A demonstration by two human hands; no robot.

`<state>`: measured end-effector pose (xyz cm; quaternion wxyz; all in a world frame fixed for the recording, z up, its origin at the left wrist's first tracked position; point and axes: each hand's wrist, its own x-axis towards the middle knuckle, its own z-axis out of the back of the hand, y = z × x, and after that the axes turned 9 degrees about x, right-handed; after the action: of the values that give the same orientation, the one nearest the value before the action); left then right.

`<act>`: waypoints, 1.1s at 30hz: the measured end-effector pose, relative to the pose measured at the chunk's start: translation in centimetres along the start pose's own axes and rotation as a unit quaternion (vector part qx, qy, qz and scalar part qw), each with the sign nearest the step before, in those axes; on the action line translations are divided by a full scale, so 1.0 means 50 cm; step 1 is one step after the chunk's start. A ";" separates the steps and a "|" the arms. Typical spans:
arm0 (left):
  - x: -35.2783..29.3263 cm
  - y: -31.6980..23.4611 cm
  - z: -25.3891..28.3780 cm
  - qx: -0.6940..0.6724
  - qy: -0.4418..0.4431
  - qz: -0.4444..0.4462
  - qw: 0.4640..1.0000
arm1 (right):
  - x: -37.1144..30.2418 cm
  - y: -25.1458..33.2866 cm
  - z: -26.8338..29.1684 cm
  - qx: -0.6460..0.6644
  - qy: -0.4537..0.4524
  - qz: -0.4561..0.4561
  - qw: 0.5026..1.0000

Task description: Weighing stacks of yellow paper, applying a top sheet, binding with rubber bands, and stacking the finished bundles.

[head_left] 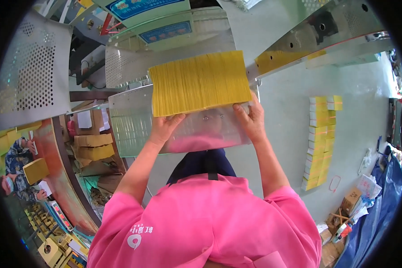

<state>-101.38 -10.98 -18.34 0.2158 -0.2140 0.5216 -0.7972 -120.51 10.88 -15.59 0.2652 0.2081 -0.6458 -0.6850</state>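
A wide stack of yellow paper sheets, its many thin edges facing up, lies across my two hands over a shiny metal tray. My left hand grips the stack's near left corner, thumb against the front edge and the other fingers hidden beneath. At the near right corner my right hand holds it the same way, thumb in front and fingers round the side. Whether the stack's underside rests on the metal cannot be seen.
A perforated metal panel stands at the left and a metal rail at the upper right. Banded yellow bundles line the floor at right. Far left, a co-worker sits by a reddish table. A blue tarp lies lower right.
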 end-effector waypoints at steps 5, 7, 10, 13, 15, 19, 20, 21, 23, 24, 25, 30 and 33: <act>-0.004 -0.129 0.108 -0.007 0.036 0.159 0.987 | 0.001 0.177 -0.020 -0.097 0.051 -0.060 0.992; -0.011 -0.165 0.133 0.012 0.070 0.243 0.967 | 0.004 0.175 -0.026 -0.109 0.053 -0.091 0.988; -0.034 -0.077 0.134 0.221 0.117 0.232 0.940 | 0.006 0.076 -0.034 -0.199 0.123 -0.200 0.951; -0.044 -0.073 0.126 0.089 0.074 0.254 0.960 | -0.007 0.041 -0.030 -0.126 0.077 -0.109 0.983; -0.052 -0.092 0.139 0.074 0.089 0.280 0.953 | -0.025 0.041 -0.024 -0.007 0.045 -0.208 0.977; -0.022 -0.133 0.149 0.025 0.109 0.401 0.909 | -0.019 0.038 -0.020 0.057 0.036 -0.229 0.971; -0.024 -0.127 0.149 0.028 0.110 0.402 0.909 | -0.020 0.037 -0.023 0.060 0.035 -0.230 0.971; -0.029 -0.115 0.149 0.039 0.108 0.374 0.920 | -0.020 0.034 -0.027 0.051 0.024 -0.213 0.975; -0.031 -0.101 0.149 0.052 0.108 0.345 0.931 | -0.018 0.016 -0.028 0.043 0.012 -0.196 0.980; -0.033 -0.099 0.150 0.081 0.111 0.328 0.935 | -0.020 -0.003 -0.028 0.030 0.009 -0.135 0.990; -0.035 -0.099 0.149 0.109 0.113 0.311 0.937 | -0.019 -0.007 -0.029 0.016 0.006 -0.075 0.997; -0.030 -0.122 0.138 0.067 0.113 0.307 0.943 | -0.020 0.008 -0.039 0.030 -0.011 -0.114 0.993; -0.037 -0.118 0.139 0.062 0.109 0.320 0.939 | -0.021 0.021 -0.038 0.012 -0.031 -0.141 0.989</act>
<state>-96.63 -12.94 -10.58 0.4147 0.0660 0.5323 -0.7350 -118.43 10.05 -14.76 0.1431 0.2787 -0.6261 -0.7140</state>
